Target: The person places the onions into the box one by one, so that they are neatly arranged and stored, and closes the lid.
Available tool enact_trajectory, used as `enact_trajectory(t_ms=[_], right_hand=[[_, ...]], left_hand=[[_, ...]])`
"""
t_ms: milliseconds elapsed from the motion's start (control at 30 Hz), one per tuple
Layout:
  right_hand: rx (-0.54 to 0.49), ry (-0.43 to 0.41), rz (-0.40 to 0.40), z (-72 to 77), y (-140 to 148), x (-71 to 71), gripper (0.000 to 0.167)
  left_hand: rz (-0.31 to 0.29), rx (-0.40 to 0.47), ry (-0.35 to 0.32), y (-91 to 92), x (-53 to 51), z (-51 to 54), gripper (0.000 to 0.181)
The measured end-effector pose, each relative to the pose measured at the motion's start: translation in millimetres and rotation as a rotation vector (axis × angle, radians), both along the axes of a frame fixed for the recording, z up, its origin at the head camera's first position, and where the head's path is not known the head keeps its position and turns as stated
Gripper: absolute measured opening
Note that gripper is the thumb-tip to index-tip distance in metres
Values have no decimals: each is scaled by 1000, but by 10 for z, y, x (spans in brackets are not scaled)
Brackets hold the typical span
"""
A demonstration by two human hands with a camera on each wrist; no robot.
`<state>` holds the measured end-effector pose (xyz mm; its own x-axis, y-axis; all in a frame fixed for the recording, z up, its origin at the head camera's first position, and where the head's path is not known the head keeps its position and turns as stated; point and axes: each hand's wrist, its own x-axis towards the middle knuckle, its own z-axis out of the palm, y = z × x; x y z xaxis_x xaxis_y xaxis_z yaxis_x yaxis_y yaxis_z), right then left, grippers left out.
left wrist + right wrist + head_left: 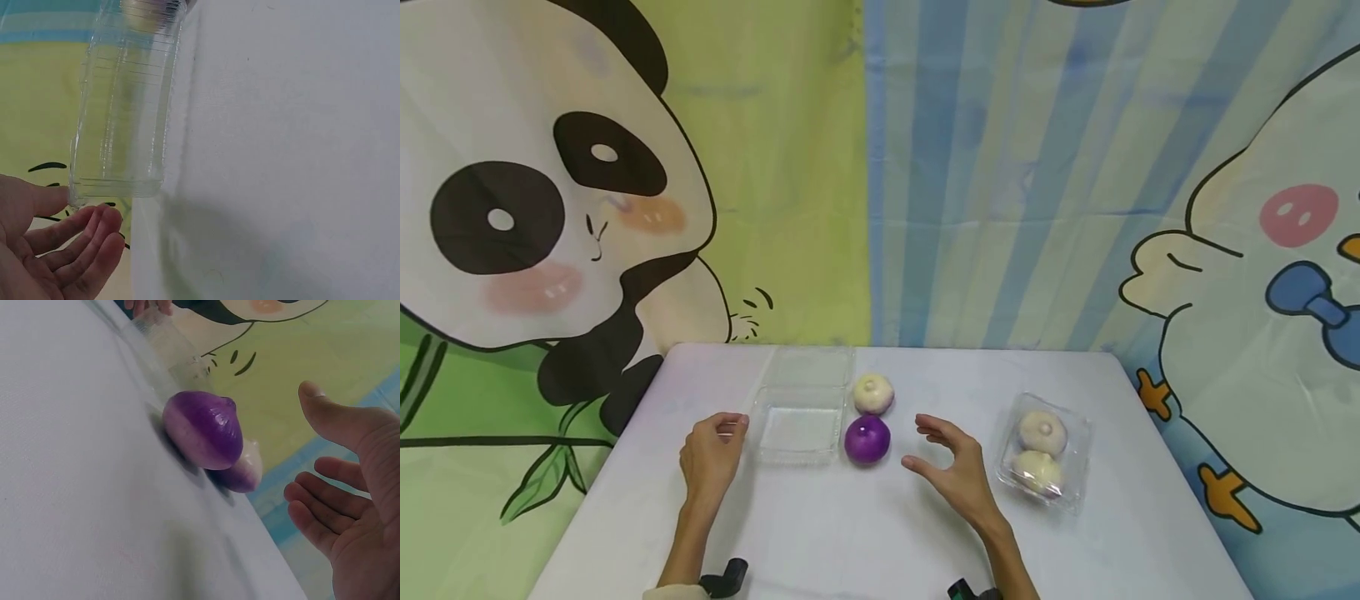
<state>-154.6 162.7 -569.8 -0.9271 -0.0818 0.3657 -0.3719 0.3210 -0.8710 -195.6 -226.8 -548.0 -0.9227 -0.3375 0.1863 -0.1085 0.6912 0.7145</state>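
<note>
A clear plastic clamshell box point(799, 429) stands with its lid raised at the back left of the table. My left hand point(713, 457) pinches the box's left rim between thumb and fingers; the left wrist view shows the rim at the fingertips. Right of the box, a glossy purple bulb point(867, 440), like an onion or turnip, sits in front of a bulb with its whitish side up point(873, 393). My right hand point(957, 471) hovers to the right of the purple bulb, thumb and fingers spread apart, holding nothing.
Toward the right of the white table point(850, 533) lies a closed clear box point(1073, 467) with two pale bulbs inside. A cartoon-printed curtain point(970, 175) hangs behind the table's back edge. Dark devices are strapped at both wrists.
</note>
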Motion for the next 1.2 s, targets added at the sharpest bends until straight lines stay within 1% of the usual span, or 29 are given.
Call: enact_trajectory(t_ms=[200, 300, 400, 533, 600, 767, 867, 1067, 1200], right_hand=[[-5, -33, 10, -106, -104, -71, 68], [-18, -42, 2, -145, -148, -85, 70], [-32, -37, -4, -181, -188, -89, 72], [-44, -48, -14, -215, -236, -98, 75], [-51, -54, -23, -230, -252, -103, 75], [-63, -59, -42, -280, -290, -103, 75], [-68, -56, -37, -294, -316, -98, 75], [-73, -45, -25, -319, -367, -117, 76], [-80, -67, -29, -334, -392, -140, 77]], left_hand=[[5, 89, -56, -16, -20, -28, 21], [3, 108, -57, -22, -16, -46, 20], [-6, 144, -50, -24, -10, -58, 20], [-17, 207, -48, -20, -14, -66, 19], [-18, 226, -46, -19, -16, -67, 18], [-11, 229, -60, -27, -17, -68, 18], [-6, 228, -71, -46, -20, -72, 19], [-13, 271, -87, -65, -27, -73, 19], [-22, 291, -92, -68, -32, -81, 19]])
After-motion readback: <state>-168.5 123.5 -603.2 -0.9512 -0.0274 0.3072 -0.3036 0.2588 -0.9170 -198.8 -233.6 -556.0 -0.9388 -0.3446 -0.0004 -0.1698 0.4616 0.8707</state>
